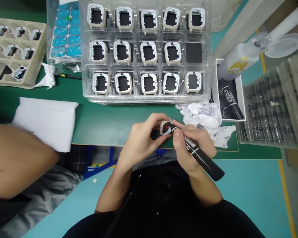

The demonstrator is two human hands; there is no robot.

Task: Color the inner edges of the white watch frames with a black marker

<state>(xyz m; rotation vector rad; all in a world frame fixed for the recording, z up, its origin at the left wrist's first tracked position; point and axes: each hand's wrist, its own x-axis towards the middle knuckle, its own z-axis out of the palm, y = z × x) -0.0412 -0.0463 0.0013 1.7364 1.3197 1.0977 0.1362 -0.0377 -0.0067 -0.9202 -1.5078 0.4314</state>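
Near the bench's front edge, my left hand (144, 138) pinches a small white square frame (164, 128) between thumb and fingers. My right hand (195, 143) is wrapped round a black marker pen (201, 157), its tip end up against the inside of the frame. Whether the tip touches the frame I cannot tell. Beyond my hands lies a clear plastic tray (146, 99) with rows of similar white frames (149, 83). One pocket (193, 52) at the right of the middle row shows only its dark bottom.
Crumpled white cloths (201, 114) lie right of my hands. A white box (240, 89) holds a bottle (234, 62) and another marker (230, 100). Stacked trays (275, 102) stand far right. At left are a beige parts tray (41, 74), a folded white cloth (46, 120) and another person's arm (20, 158).
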